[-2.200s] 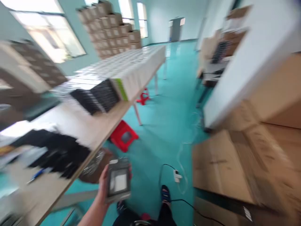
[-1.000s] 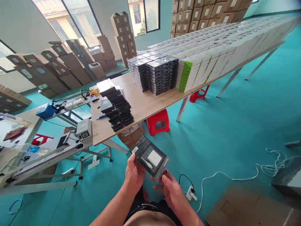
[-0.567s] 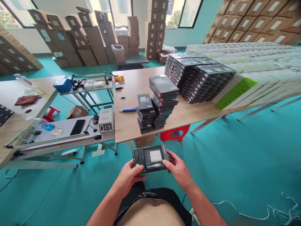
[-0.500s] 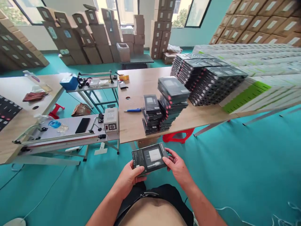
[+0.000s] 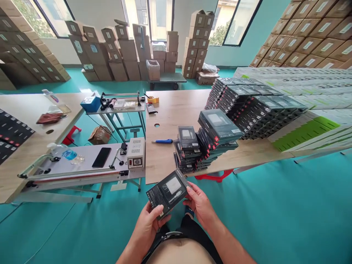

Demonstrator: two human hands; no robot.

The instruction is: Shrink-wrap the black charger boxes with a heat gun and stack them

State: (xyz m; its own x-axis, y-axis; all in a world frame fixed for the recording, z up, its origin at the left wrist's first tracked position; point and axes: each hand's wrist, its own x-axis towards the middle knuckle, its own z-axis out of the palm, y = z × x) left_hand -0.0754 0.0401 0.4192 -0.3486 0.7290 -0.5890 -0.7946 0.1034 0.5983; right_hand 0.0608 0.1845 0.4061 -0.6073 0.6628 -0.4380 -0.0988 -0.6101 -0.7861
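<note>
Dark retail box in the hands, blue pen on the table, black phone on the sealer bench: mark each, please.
dark retail box (image 5: 167,192), head view, on its front face.
blue pen (image 5: 162,141), head view, mid-barrel.
black phone (image 5: 101,157), head view, middle of its screen.

Bright window daylight, wide-angle edge distortion.

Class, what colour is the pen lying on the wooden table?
Blue, with a white tip; the pen shows in the head view, left of the stacked boxes.
</note>
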